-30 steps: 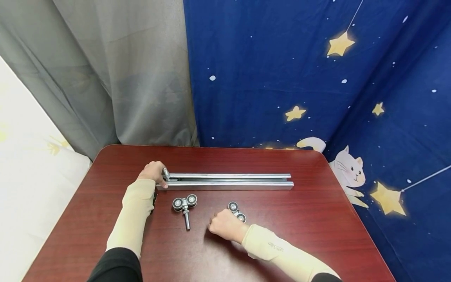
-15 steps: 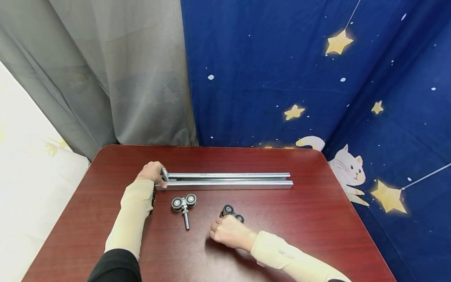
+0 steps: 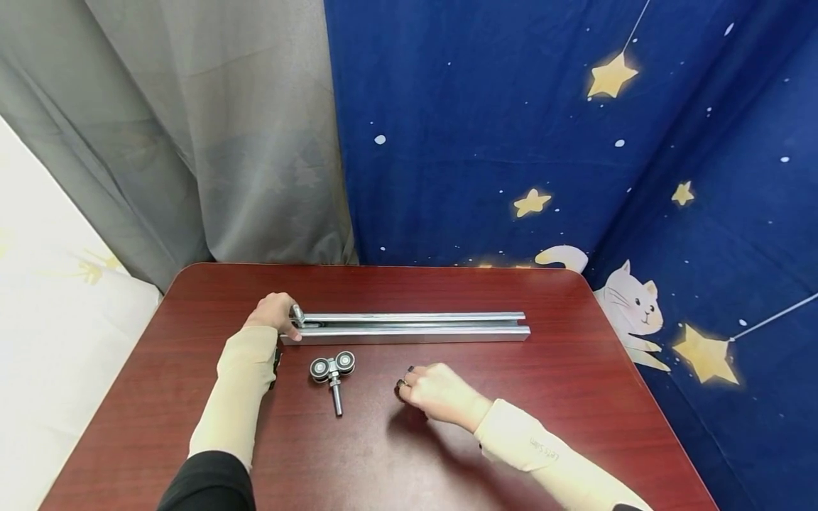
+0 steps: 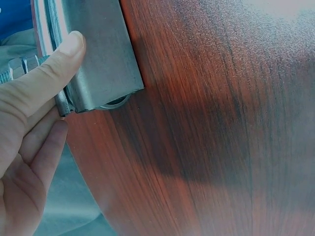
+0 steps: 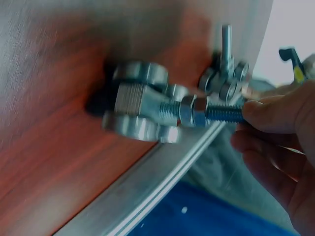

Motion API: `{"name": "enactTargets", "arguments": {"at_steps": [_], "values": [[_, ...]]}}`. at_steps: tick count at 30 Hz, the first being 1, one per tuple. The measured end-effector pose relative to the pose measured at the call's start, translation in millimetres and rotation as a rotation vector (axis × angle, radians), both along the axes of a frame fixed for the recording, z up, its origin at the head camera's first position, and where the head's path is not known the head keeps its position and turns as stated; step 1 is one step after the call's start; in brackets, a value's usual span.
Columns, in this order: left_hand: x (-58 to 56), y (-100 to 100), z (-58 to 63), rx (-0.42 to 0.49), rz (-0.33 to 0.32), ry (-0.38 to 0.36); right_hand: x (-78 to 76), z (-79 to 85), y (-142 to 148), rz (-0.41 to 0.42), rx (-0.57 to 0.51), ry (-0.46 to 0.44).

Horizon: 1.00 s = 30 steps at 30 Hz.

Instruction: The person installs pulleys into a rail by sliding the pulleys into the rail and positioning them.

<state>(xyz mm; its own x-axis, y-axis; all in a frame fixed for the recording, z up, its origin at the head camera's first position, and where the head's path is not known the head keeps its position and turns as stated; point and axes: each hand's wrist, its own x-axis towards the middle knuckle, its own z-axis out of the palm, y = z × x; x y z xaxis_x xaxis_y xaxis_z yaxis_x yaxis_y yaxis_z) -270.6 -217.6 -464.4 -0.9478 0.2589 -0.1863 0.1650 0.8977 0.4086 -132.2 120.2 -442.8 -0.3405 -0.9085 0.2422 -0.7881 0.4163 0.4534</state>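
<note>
Roller carriage (image 5: 147, 105), held by its stem between the thumb and curled fingers of the right hand (image 3: 444, 392), above the table (image 3: 287, 440). In the head view it is largely hidden by that hand; in the right wrist view its wheels are set out beyond the fingertips, at the far end of the stem. The stem's long axis is seen there to run obliquely to the rail (image 3: 415, 336); for the two to be brought into line, a turn of the wrist would presumably be required.

The rail is laid crosswise on the table, beyond the right hand, with its slot facing upward. Its left end is gripped by the left hand (image 3: 275, 312), the thumb being pressed on the near edge. A threaded bolt (image 4: 17, 69) is seen beside that thumb; what it is fixed to cannot be told.

The rail's left end is thus nearer to the left hand, its right end to the right hand. A second carriage (image 3: 333, 369) is placed between the hands, on the near side of the rail; by any leftward path it would have to be skirted. More room is offered to the right, where the table's edge is well apart from the rail.
</note>
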Motion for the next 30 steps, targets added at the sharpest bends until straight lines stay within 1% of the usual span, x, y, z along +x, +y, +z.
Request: {"name": "enactTargets", "arguments": {"at_steps": [4, 7, 11, 14, 18, 23, 26, 28, 30], "values": [[0.6, 0, -0.3, 0.005, 0.002, 0.000, -7.5, 4.1, 11, -0.061, -0.009, -0.058], [1.2, 1, 1.1, 0.006, 0.007, -0.004, -11.3, 3.4, 15, -0.068, -0.025, -0.096], [0.8, 1, 2.5, 0.006, 0.012, -0.009, -13.0, 2.6, 17, -0.060, -0.052, -0.125], [0.7, 1, 2.0, 0.007, 0.010, -0.007, -13.6, 3.9, 16, -0.076, -0.056, -0.151], [1.3, 0, 1.2, 0.008, 0.006, -0.002, -15.0, 4.0, 16, -0.128, -0.079, -0.207], [1.3, 0, 2.0, 0.001, 0.006, -0.006, -16.2, 2.2, 16, -0.229, -0.103, -0.267], [0.9, 0, 1.4, -0.003, 0.013, -0.012, -15.8, 2.2, 15, -0.275, -0.113, -0.313], [0.5, 1, 0.9, -0.002, 0.018, -0.018, -14.7, 3.2, 14, -0.286, -0.123, -0.338], [0.4, 1, 0.3, -0.002, 0.021, -0.024, -13.7, 4.3, 14, -0.279, -0.134, -0.354]]}}
